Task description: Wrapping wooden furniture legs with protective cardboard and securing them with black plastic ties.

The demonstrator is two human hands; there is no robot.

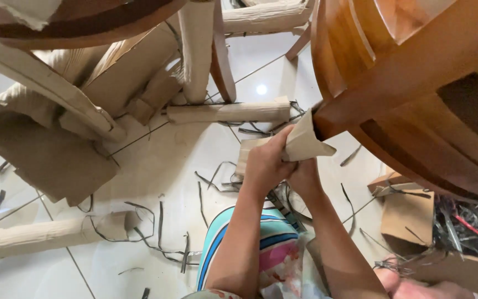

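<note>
Both hands closed together on a piece of brown wrapping paper (303,143), centre of view: left hand (265,163) grips its near-left side, right hand (303,176) beneath it. The paper touches the wooden furniture leg (416,72) at right. Paper-wrapped legs (228,112) and cut plastic straps (156,232) lie on the tiled floor (156,160).

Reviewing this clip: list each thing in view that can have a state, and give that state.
Left hand: gripping the paper wrap.
Right hand: closed under the wrap.
Paper wrap: partly peeled off the wooden leg.
Cardboard box: open, strap scraps inside.
Wrapped legs: covered in paper.
</note>
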